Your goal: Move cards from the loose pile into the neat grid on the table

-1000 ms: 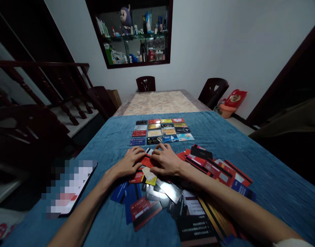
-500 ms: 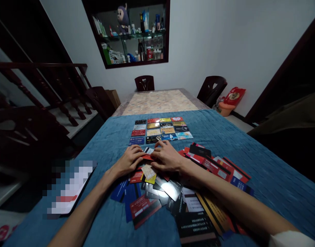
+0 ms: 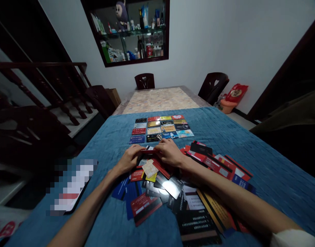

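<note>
A red card [image 3: 149,151] is pinched between my two hands, tilted up almost edge-on to me. My left hand [image 3: 131,159] grips its left end, and my right hand [image 3: 170,153] is closed on its right end. Just behind it, part of a white card with a dark stripe shows. Below my hands lies a loose pile of cards, among them a patterned beige card [image 3: 150,168], a shiny dark card [image 3: 170,185] and a dark red card [image 3: 146,208]. Beyond my hands, cards lie in a neat grid, with a blue card [image 3: 137,139] at its near left corner.
More cards, such as a black card [image 3: 201,148], overlap to the right of my right forearm. A blue cloth [image 3: 103,137] covers the near part of the table. At left lies a phone-like object [image 3: 75,187] with a blurred screen. Chairs [image 3: 214,87] stand around the table.
The red card has risen and tipped up between my hands, showing more of the pile beneath, including a red card. The grid of cards is unchanged. The view has shifted slightly.
</note>
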